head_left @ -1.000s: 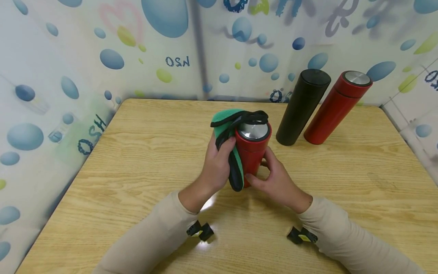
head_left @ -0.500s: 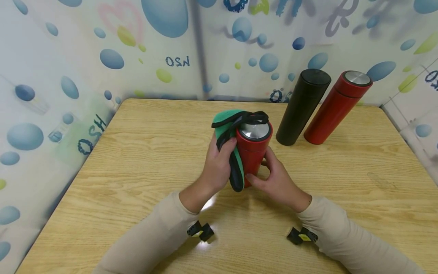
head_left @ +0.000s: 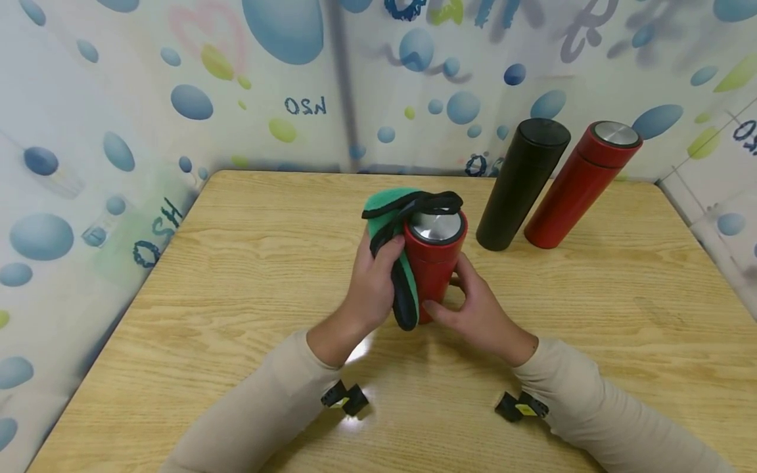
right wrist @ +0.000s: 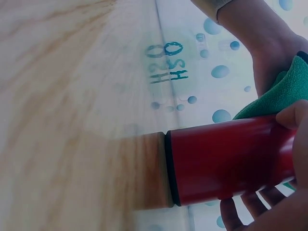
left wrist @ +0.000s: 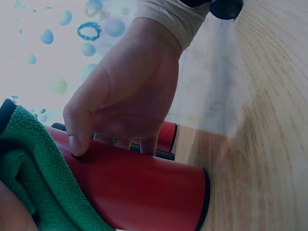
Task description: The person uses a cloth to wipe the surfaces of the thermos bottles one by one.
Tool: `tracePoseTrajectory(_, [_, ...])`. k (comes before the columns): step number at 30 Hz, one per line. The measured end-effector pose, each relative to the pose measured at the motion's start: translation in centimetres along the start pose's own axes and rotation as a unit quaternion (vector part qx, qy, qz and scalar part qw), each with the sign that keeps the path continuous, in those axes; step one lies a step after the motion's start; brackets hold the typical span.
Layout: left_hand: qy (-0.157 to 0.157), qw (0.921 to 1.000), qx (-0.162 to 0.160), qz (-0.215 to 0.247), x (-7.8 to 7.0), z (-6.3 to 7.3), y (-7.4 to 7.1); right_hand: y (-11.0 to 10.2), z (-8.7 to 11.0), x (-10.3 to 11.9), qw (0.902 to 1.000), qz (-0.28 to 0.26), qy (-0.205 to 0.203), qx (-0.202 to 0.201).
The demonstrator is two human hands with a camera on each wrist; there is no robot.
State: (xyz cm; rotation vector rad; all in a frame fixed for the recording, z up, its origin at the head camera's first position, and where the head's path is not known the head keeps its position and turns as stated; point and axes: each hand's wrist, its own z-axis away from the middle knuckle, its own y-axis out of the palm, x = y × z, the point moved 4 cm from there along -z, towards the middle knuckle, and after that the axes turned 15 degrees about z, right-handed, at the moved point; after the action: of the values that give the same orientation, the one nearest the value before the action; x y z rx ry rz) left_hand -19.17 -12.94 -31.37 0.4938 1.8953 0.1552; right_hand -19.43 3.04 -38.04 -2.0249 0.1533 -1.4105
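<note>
A red thermos flask [head_left: 434,263] with a steel-topped lid stands upright at mid-table, its black-rimmed base [right wrist: 172,168] at the tabletop. My left hand [head_left: 372,282] holds a folded green cloth [head_left: 387,200] with black edging against the flask's left side. Part of the cloth's black edge lies over the lid. Lower down, my right hand [head_left: 476,315] grips the flask from the right, thumb in front and fingers behind. In the left wrist view, the right hand [left wrist: 130,91] is curled round the red body beside the green cloth [left wrist: 43,168].
A black thermos flask [head_left: 523,187] and a second red thermos flask [head_left: 582,187] stand side by side at the back right of the wooden table [head_left: 236,263]. Behind the table hangs a bubble-patterned wall covering [head_left: 236,85]. A small black camera sits at each wrist.
The red flask, cloth and left hand have shifted very slightly left since half a second ago. Both hands keep the same hold.
</note>
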Motion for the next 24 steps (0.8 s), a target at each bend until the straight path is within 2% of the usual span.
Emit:
tracePoseTrajectory(6, [-0.007, 1.0, 0.004, 0.004, 0.16, 0.08, 0.05, 0.0, 0.04, 0.29, 1.0, 0.002, -0.001, -0.003])
tracePoseTrajectory(13, [-0.009, 0.9997, -0.01, 0.022, 0.13, 0.3, 0.31, -0.03, 0.02, 0.38, 1.0, 0.002, 0.003, -0.003])
tracePoseTrajectory(24, [0.003, 0.9997, -0.02, 0.01, -0.52, 0.57, 0.66, -0.08, 0.04, 0.43, 1.0, 0.005, 0.005, -0.004])
